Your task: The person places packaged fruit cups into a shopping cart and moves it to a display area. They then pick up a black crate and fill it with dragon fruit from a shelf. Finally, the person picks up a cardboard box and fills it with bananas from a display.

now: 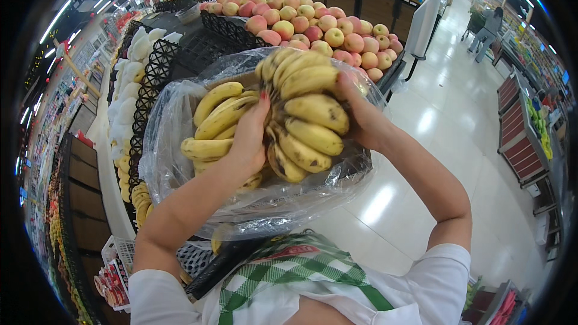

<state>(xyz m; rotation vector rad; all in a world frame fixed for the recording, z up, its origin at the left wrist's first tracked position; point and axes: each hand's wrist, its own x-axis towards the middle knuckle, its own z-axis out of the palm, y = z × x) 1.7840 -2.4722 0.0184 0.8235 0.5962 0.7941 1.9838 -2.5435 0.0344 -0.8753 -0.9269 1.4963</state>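
Note:
A large bunch of ripe bananas (311, 131), its skins marked with brown spots, is held up in front of me between both hands. My left hand (248, 140) grips it near the crown, thumb up against the stems. Along the right side of the bunch, my right hand (361, 108) supports the fruit, its fingertips hidden behind. Below is a box lined with a clear plastic bag (167, 117), whose loose edges spread over the rim. More bananas (221, 117) lie inside it, left of the held bunch and partly covered by my left hand and forearm.
Pink and yellow apples (316, 27) are piled on the display beyond. Black lattice dividers (151, 81) separate it from pears in white foam netting (128, 95). A white basket (119, 253) stands lower left. Tiled floor (424, 158) runs along the right, where a person (487, 31) stands by a cart.

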